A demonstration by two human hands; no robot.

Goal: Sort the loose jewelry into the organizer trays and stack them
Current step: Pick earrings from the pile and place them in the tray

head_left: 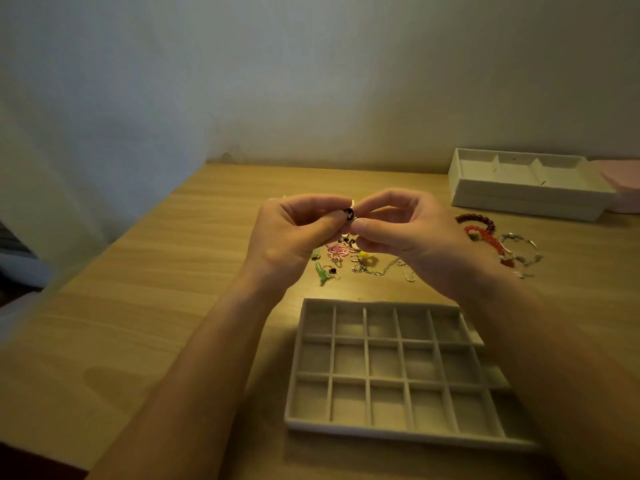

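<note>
Right now the left hand [294,233] and right hand [410,237] meet above the wooden table [173,306], each pinching the same small dark piece of jewelry [349,214] between thumb and fingertips. Beneath them the loose jewelry [341,254] lies scattered just beyond the gridded tray [381,432]. Beaded bracelets [479,230] sit to the right, and a second tray [519,202] stands near the wall.

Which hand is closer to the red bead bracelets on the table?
Right. The right hand is held up just left of the red bead bracelets; the left hand is farther left, past the right one. Both pinch a small dark piece between them.
</note>
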